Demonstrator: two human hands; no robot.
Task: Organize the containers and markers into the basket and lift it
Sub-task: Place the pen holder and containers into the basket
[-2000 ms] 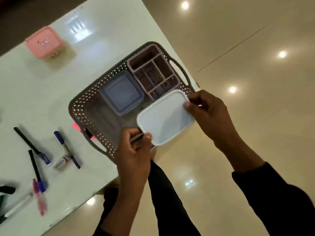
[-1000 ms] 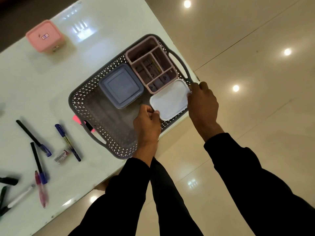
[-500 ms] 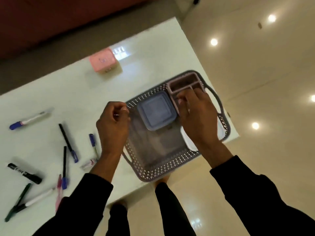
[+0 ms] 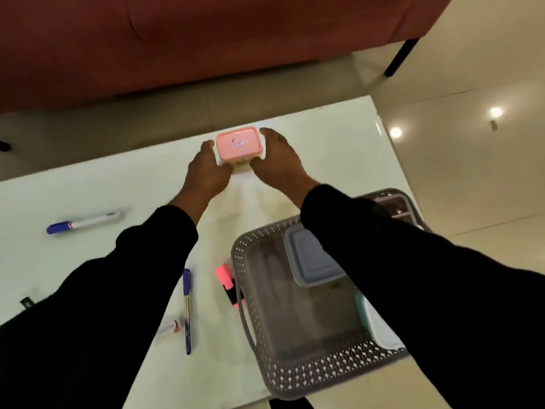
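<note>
A pink-lidded container [image 4: 239, 143] sits near the table's far edge. My left hand [image 4: 206, 169] presses its left side and my right hand [image 4: 280, 160] its right side, both gripping it. The grey perforated basket [image 4: 265, 376] stands at the near right. Inside lie a blue-lidded container [image 4: 312, 261], a white container [image 4: 380, 329] partly under my right sleeve, and a pink divided organizer [image 4: 398, 206], mostly hidden. On the table lie a blue-capped white marker [image 4: 84, 222], a blue pen [image 4: 186, 309] and a pink highlighter [image 4: 228, 283] beside the basket.
The white table [image 4: 339, 149] ends close behind the pink container and at the right beside the basket. A red-brown sofa [image 4: 191, 39] stands beyond. A small white and red cap [image 4: 169, 330] lies by the blue pen. My sleeves hide other markers at the left.
Both hands let go of the white container, now in the basket, and reached across the table to the pink container. My head tilted up and forward.
</note>
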